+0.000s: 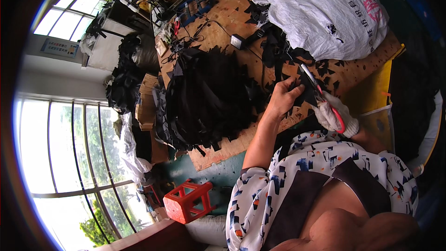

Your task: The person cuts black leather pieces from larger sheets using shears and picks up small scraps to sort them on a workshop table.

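My bare left hand (282, 98) is closed at the near edge of the table, its thumb and fingers pinching a piece of black fabric (306, 94). Wearing a pale knitted glove, my right hand (332, 112) grips a pair of scissors (311, 77) with red handles. The blades point away from me and lie right beside the fabric; whether they are parted or touch the cloth I cannot tell. Small black offcuts (325, 69) with pointed edges are scattered just beyond both hands.
A large heap of black fabric strips (209, 95) covers the left of the wooden table (218, 30). A white woven sack (320, 16) lies at the far right. Further back are a blue basket (194, 7) and a corded black box (238, 42). A red stool (183, 203) stands lower left.
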### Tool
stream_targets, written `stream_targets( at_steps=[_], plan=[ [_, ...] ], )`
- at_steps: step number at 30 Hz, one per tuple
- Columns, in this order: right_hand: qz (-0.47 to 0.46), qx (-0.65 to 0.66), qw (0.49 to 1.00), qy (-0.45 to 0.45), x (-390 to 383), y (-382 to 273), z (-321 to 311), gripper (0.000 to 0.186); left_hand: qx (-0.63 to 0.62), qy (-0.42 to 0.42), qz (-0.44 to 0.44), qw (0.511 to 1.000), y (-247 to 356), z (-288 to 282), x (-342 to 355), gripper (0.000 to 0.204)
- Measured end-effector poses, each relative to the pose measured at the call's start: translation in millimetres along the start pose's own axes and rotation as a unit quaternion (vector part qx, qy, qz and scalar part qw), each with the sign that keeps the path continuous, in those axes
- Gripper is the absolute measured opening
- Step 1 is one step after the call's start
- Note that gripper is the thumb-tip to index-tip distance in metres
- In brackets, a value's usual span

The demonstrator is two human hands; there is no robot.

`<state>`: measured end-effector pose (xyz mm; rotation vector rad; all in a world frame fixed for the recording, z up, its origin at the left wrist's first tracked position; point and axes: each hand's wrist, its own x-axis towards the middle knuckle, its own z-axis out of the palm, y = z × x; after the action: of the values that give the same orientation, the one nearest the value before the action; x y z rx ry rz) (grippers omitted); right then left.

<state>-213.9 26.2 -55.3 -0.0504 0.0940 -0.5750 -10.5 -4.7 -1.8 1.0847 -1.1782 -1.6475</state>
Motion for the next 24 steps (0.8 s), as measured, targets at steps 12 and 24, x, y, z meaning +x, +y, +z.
stream_targets(
  at_steps=[12,24],
  plan=[
    [-0.128,-0.159,0.978,0.034,-8.1,-17.3,25.9,0.029,-0.261,0.138,0.243,0.924,51.2,-84.4,-30.3,0.014],
    [-0.133,-0.148,0.97,0.137,-20.9,-17.2,30.2,0.027,0.654,0.276,0.004,0.704,-44.5,-74.7,123.1,0.021]
  ],
)
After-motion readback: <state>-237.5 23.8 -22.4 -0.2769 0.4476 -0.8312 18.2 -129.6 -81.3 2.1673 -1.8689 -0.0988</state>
